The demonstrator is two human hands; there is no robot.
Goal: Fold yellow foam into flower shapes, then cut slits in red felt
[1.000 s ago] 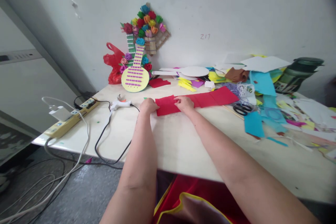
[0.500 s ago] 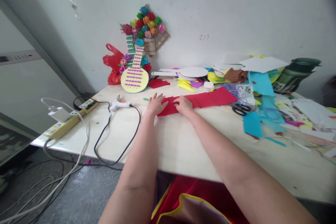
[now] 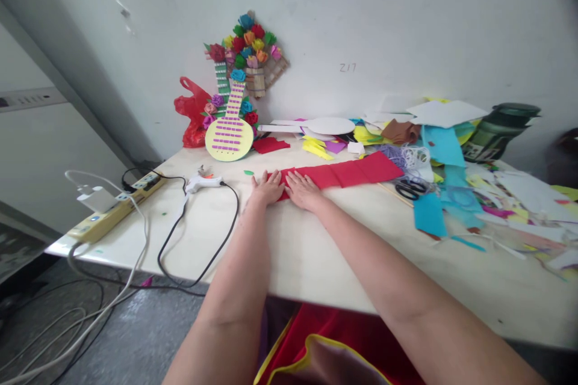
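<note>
A long strip of red crepe paper (image 3: 347, 174) lies across the table, creased crosswise in several places. My left hand (image 3: 267, 188) rests flat over its left end, fingers spread. Right beside it, my right hand (image 3: 302, 190) presses on the strip with its fingers stretched out. Both palms face down, and the part of the paper beneath them is hidden. A small green paper leaf (image 3: 248, 172) lies just beyond my left hand. Black-handled scissors (image 3: 410, 189) lie by the strip's right end.
At left are a white glue gun (image 3: 203, 183) with a black cord and a power strip (image 3: 112, 207). A yellow paper lute (image 3: 229, 135) leans at the back near paper flowers (image 3: 253, 42). Paper scraps (image 3: 506, 198) and a green bottle (image 3: 499, 132) crowd the right side.
My right hand has moved left along the red paper, closer to my left hand, and its curled fingers have straightened out flat. My left hand stays at the strip's left end.
</note>
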